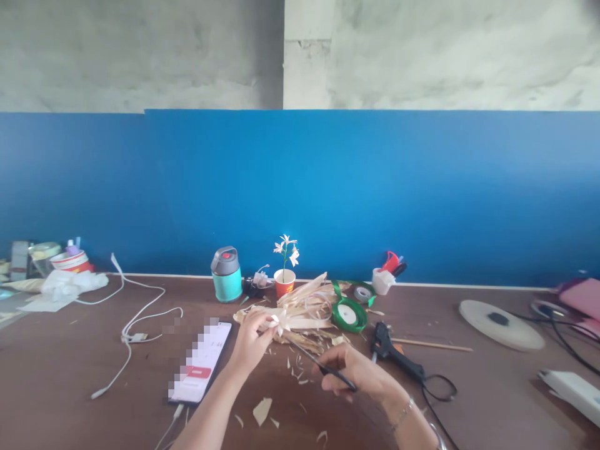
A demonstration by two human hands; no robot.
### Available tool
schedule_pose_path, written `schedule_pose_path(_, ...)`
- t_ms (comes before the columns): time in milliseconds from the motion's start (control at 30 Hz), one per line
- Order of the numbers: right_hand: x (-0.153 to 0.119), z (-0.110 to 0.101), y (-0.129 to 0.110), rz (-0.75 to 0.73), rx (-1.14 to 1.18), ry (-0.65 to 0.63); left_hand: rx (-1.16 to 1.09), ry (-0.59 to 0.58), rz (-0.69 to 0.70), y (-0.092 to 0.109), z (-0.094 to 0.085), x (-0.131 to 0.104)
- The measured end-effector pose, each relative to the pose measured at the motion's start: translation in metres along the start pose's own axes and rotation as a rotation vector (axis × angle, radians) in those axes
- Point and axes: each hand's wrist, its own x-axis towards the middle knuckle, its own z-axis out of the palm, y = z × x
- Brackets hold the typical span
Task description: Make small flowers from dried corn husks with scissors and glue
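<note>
Left hand point(257, 330) slants inward

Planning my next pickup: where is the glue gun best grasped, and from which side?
Probably by the black handle of the glue gun, coming from the near right. The gun lies on the table, handle slanting right and toward the wearer, while the pale nozzle sits at the left, nearer the right hand. Mind the cord at the handle's end.
</note>
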Motion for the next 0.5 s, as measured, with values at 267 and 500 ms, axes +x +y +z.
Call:
schedule_pose_path(267,0.0,0.003,-0.005,-0.103,0.038,0.092,-0.016,0.061,0.01,0.001,0.0,0.001)
schedule_pose_path(500,0.002,0.012,-0.009,-0.105,0.067,0.082,0.013,0.041,0.046,0.003,0.001,-0.001)
